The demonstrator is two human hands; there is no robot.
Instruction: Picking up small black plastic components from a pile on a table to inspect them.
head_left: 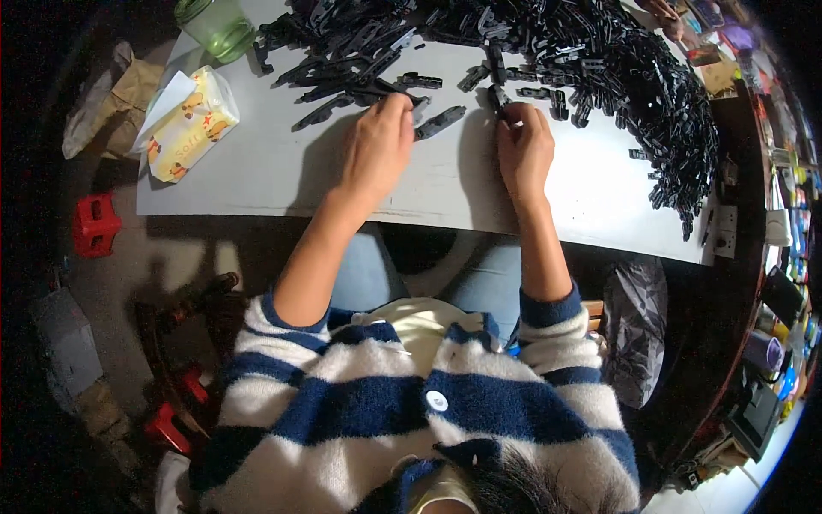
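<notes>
My left hand (378,141) is closed, its fingertips on a long black plastic part (385,88) at the near edge of a group of similar long parts. Just right of those fingers lies another long black part (440,122) on the white table. My right hand (525,152) is closed in a pinch on a small black plastic piece (497,98), whose lower end the fingers hide. Small black pieces (473,79) lie loose between and beyond my hands.
A large heap of black plastic pieces (634,103) curves along the table's far and right sides. At the left stand a tissue pack (193,124) and a green see-through jar (218,30). A red stool (96,224) is on the floor; a black bag (635,330) hangs right.
</notes>
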